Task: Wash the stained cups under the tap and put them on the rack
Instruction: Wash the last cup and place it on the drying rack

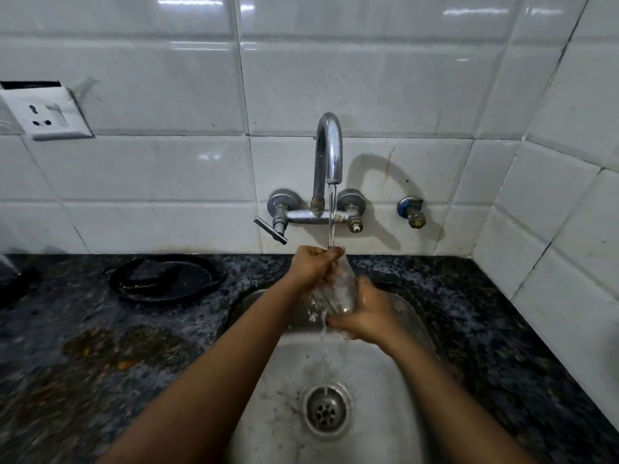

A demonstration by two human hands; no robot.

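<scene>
A clear glass cup [341,291] is held tilted over the steel sink [385,396], its mouth up under the running stream from the chrome tap [330,152]. My left hand [310,266] is at the cup's upper end, fingers curled over its rim. My right hand [366,316] grips the cup's lower end from the right. Water spills off the cup and falls toward the drain [326,410]. No rack is in view.
A black round pan [164,279] holding a dark scrubber lies on the dark speckled counter [100,329] left of the sink. Brownish stains mark the counter at front left. A tap lever [271,231] juts out left. A wall socket [47,117] is at upper left.
</scene>
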